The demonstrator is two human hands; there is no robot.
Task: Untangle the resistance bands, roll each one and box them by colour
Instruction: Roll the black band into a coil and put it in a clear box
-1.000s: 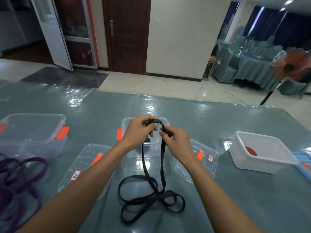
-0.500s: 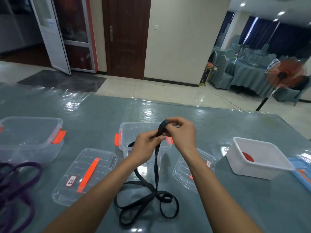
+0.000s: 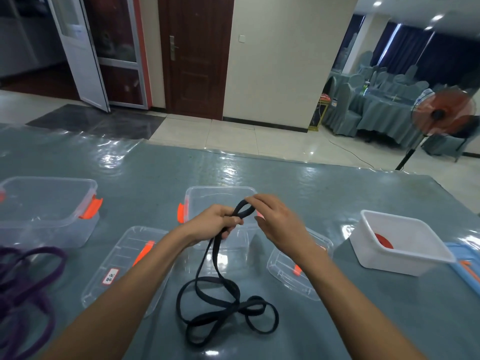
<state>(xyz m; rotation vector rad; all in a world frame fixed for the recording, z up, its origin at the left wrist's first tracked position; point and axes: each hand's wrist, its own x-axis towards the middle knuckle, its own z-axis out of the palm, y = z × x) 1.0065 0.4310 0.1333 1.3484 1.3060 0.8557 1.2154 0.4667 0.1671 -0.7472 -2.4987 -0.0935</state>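
Observation:
A black resistance band (image 3: 225,314) hangs from my hands and lies in loose crossed loops on the table in front of me. My left hand (image 3: 214,226) grips the band just below a small loop at its top. My right hand (image 3: 279,223) reaches over that loop, its straight fingers touching the top. Behind my hands stands a clear box (image 3: 220,194) with orange latches. A tangle of purple bands (image 3: 28,284) lies at the left edge. A white tub (image 3: 405,258) on the right holds a red band (image 3: 384,241).
A second clear box (image 3: 46,201) stands at the far left. Two clear lids (image 3: 122,263) (image 3: 291,274) lie flat on either side of my arms. A blue lid (image 3: 466,268) pokes in at the right edge. A standing fan (image 3: 442,113) is beyond the table.
My left hand has moved up and closed around the band below the loop. My right hand's fingers have straightened over the loop's top. The coils on the table have shifted a little.

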